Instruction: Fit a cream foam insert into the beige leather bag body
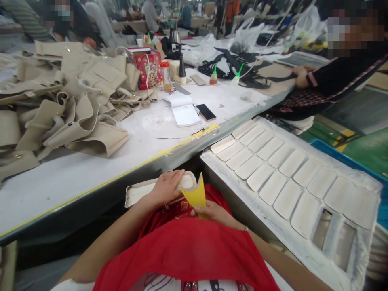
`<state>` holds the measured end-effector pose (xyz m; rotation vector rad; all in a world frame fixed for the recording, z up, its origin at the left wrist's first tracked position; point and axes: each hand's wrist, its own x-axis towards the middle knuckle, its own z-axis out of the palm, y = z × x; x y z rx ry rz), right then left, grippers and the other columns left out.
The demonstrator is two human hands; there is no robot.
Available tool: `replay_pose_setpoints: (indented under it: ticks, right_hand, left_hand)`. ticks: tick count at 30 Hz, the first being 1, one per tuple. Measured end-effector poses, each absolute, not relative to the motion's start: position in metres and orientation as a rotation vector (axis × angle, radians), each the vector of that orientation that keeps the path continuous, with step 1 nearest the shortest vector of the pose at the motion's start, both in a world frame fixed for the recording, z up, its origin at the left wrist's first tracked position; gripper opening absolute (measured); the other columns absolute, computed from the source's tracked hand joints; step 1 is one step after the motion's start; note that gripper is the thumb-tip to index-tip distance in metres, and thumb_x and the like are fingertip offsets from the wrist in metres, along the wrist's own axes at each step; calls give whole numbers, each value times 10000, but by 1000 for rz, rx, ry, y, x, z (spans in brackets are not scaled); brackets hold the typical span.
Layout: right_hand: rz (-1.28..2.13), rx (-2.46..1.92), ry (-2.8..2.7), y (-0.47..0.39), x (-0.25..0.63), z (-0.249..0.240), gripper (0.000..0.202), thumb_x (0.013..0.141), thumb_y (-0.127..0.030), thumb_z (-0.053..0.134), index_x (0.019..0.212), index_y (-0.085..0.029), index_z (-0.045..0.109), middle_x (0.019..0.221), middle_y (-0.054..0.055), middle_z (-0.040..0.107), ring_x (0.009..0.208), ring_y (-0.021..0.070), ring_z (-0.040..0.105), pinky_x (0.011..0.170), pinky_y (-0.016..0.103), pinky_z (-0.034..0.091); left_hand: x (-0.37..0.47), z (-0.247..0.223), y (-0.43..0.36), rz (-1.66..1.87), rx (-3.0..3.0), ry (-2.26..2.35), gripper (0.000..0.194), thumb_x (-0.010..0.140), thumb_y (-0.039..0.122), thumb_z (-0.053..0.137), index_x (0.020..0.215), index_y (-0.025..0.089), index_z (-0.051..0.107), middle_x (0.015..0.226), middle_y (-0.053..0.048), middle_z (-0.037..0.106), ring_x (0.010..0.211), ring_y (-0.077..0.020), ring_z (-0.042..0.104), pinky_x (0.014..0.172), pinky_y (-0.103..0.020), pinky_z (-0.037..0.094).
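My left hand [166, 186] grips a long cream-coloured bag piece [140, 194] with a raised rim and rounded end, held over my lap just below the table edge. Its fingers lie across the top of the piece, and the thumb side is partly hidden. A curved yellow sheet, like a flexible scraper [195, 197], is held in my right hand [216, 213]. The scraper's upper edge is against or very close to the rounded end of the piece; I cannot tell if they touch. A red apron [194, 250] lies beneath both hands.
A board [218, 165] with rows of cream rounded panels [274, 186] stands at my right. On the table [145, 133] are a heap of beige bag parts [81, 105], a notebook [184, 111], a phone [206, 112] and glue bottles [214, 77]. A co-worker's hand [301, 76] rests farther right.
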<state>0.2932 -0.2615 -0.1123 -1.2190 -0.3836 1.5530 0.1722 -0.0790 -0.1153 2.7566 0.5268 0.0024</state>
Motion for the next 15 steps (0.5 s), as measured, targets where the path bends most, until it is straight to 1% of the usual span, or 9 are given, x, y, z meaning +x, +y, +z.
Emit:
replay_pose_setpoints:
  ticks: [1, 3, 5, 6, 8, 11, 13, 15]
  right_hand:
    - [1524, -1181, -376, -263, 296, -108, 180, 690, -310, 680, 772, -161, 620, 687, 37, 639, 562, 137, 559, 534, 269, 451]
    - [1340, -1156, -339, -255, 303, -98, 150, 706, -280, 653, 793, -167, 607, 614, -7, 589, 547, 115, 525, 543, 246, 429]
    - [1099, -1136, -317, -237, 311, -90, 160, 713, -258, 629, 843, -180, 576, 620, -31, 570, 586, 108, 529, 592, 234, 432]
    - [990, -1124, -319, -225, 315, -89, 157, 710, -248, 623, 837, -185, 556, 625, -37, 562, 599, 106, 530, 608, 233, 433]
    - [830, -1095, -329, -200, 318, -91, 135, 709, -247, 612, 761, -189, 503, 592, -52, 513, 547, 95, 496, 573, 229, 420]
    - [768, -1084, -341, -172, 315, -105, 214, 762, -313, 570, 677, -204, 406, 540, -81, 393, 444, 68, 380, 471, 214, 358]
    - [770, -1097, -350, -162, 310, -116, 232, 801, -353, 528, 685, -211, 385, 536, -89, 340, 421, 62, 319, 437, 208, 321]
    - [744, -1145, -387, -159, 306, -125, 234, 835, -379, 479, 703, -216, 377, 548, -87, 317, 420, 64, 288, 427, 209, 304]
  left_hand:
    - [173, -115, -79, 2, 2745, 537, 645, 832, 491, 461, 1381, 180, 325, 1383, -95, 432, 1240, -249, 407, 1016, -400, 302]
    - [177, -114, -80, 11, 2732, 560, 655, 817, 541, 476, 1371, 216, 347, 1363, -82, 457, 1217, -255, 433, 1001, -396, 320]
    - [182, -114, -82, 27, 2730, 581, 665, 797, 561, 503, 1363, 241, 366, 1343, -77, 479, 1191, -260, 460, 983, -388, 339]
    - [184, -113, -84, 36, 2731, 581, 663, 793, 561, 509, 1361, 247, 371, 1338, -76, 485, 1182, -260, 469, 978, -387, 344]
    - [185, -113, -85, 57, 2732, 580, 658, 791, 562, 511, 1358, 256, 379, 1330, -71, 493, 1168, -264, 482, 968, -391, 352]
    - [184, -112, -86, 75, 2709, 585, 645, 788, 566, 511, 1346, 262, 398, 1321, -62, 501, 1170, -257, 479, 970, -390, 350]
    - [182, -111, -85, 74, 2680, 615, 635, 781, 564, 521, 1333, 268, 416, 1315, -53, 507, 1173, -253, 476, 987, -397, 332]
    - [182, -111, -85, 67, 2648, 649, 637, 769, 569, 533, 1323, 272, 430, 1314, -46, 509, 1176, -252, 471, 1008, -408, 310]
